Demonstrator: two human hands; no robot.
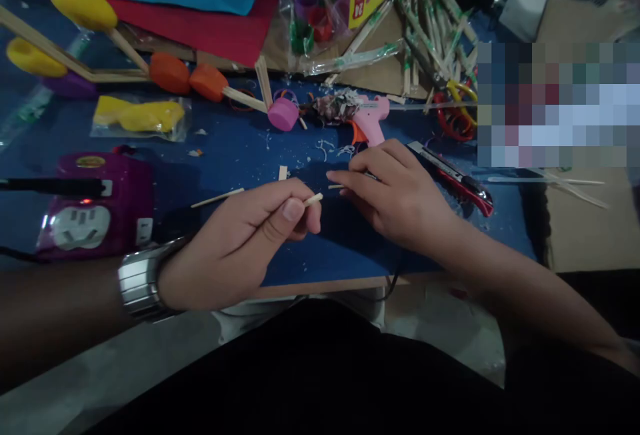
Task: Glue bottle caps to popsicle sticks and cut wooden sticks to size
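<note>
My left hand (250,235), with a silver watch (143,285) at the wrist, is closed in a pinch around a short wooden stick (314,199). The stick's pale end pokes out past the thumb. Just to the right, my right hand (390,191) has its fingers bent together over a second thin wooden stick (335,186); most of it is hidden under the hand. Another thin stick (217,197) lies on the blue tabletop behind my left hand, near a small flat wood piece (283,173).
A pink glue gun (373,118) and a red utility knife (465,188) lie beyond my right hand. At left sits a purple power socket box (105,208). Joined sticks with coloured caps (170,73) stretch across the back, near scissors (455,111) and bundled chopsticks (435,35).
</note>
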